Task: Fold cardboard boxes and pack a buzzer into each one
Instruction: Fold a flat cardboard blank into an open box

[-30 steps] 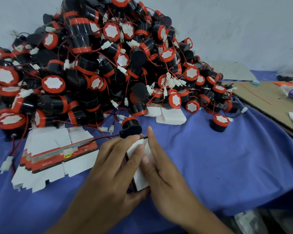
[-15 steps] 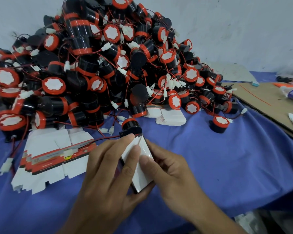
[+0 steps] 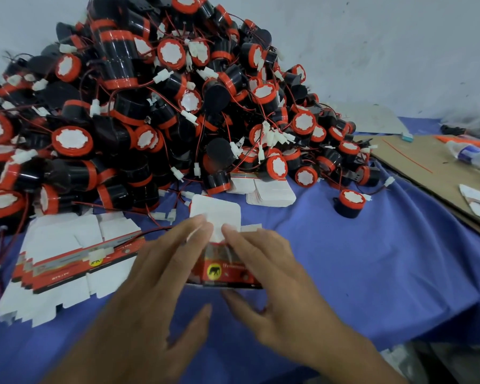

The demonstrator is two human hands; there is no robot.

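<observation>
Both hands on one box, which sits between them above the blue cloth. Left hand: fingers straight and spread, tips resting at the base of the box's white flap; thumb held off the box on the near side. Right hand: fingers straight, lying over the top of the box, tips meeting the left fingertips at the flap base; thumb lies by the box's near lower edge, contact cannot be told. Neither hand is curled round the box. The flap stands up just beyond the fingertips, white inner face toward the camera. The red printed side with a yellow elephant mark faces the wrists. A dark patch shows between the two sets of fingers at the box mouth; cannot tell whether it is a buzzer. A thin red and black wire runs in from the left and ends under the left fingers. Just left of the left hand: a fanned stack of flat box blanks, red bands up. Beyond both hands, well past the flap: the large pile of buzzers, black bodies with red rims. A second, small stack of blanks lies beyond the right fingertips at the pile's foot. One lone buzzer stands beyond and right of the right hand. Far right: a brown cardboard sheet.
</observation>
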